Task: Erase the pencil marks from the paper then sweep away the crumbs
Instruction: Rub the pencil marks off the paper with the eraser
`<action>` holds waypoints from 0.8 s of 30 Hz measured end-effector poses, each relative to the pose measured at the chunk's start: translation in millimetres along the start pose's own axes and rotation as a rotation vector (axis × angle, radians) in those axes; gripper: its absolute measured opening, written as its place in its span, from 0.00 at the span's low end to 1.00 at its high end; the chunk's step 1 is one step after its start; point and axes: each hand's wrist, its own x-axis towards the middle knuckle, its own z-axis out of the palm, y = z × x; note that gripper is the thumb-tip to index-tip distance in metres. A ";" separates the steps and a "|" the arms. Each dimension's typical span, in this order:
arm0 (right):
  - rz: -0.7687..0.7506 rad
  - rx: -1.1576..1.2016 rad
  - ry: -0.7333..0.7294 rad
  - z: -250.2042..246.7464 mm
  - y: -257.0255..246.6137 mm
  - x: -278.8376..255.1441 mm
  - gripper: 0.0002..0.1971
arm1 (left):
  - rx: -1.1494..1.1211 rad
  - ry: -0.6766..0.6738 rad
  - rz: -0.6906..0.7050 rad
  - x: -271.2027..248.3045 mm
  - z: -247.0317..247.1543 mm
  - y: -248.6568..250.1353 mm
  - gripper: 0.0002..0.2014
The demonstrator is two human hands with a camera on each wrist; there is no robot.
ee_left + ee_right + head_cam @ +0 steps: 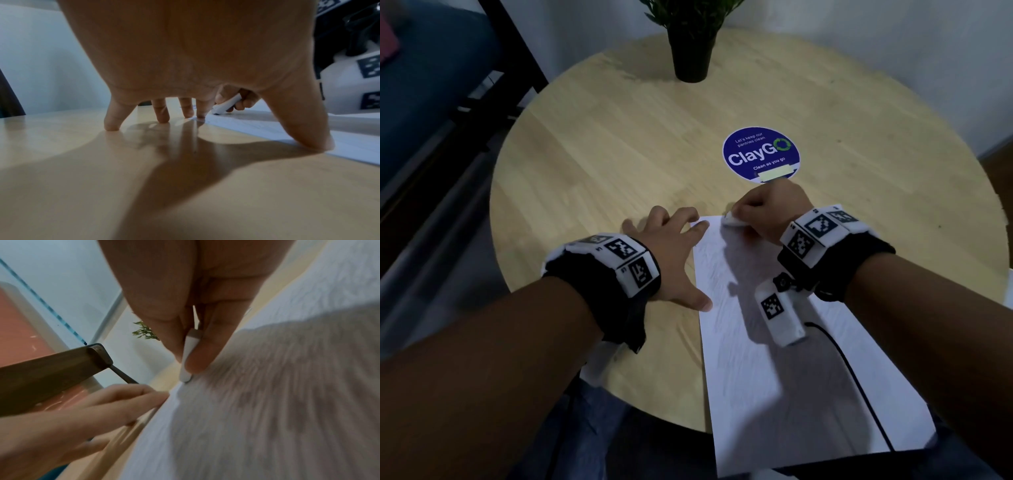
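**White eraser working the far corner of the sheet**

White eraser [732, 220] is pinched in the right hand [768, 210], thumb on one side and fingers curled round the other, with its lower tip down on the paper [774, 377]. It's touching near the far left corner of the sheet. From the right wrist view the eraser [190, 353] stands tilted and the tip looks greyish where it meets the page. Faint pencil marks [714, 274] run down the left part of the paper, pretty blurry, so no telling what they are.

Left hand [671, 250] is spread wide with straight fingers, holding nothing. Its index fingertip sits on the far corner of the sheet, its thumb [312, 129] presses the paper's left edge, and the other fingertips rest on the wood just beside the sheet.

Paper lies on a round light wooden table [592, 164], its near end hanging over the table's edge. Just past the right hand there's a blue round "ClayGo" sticker [761, 154], and a potted plant [691, 44] in a dark pot stands at the far side of the table.
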 end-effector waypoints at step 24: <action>-0.052 -0.095 -0.090 -13.8 5.3 -11.8 0.10 | -0.083 0.101 -0.005 7.9 -6.1 2.0 0.49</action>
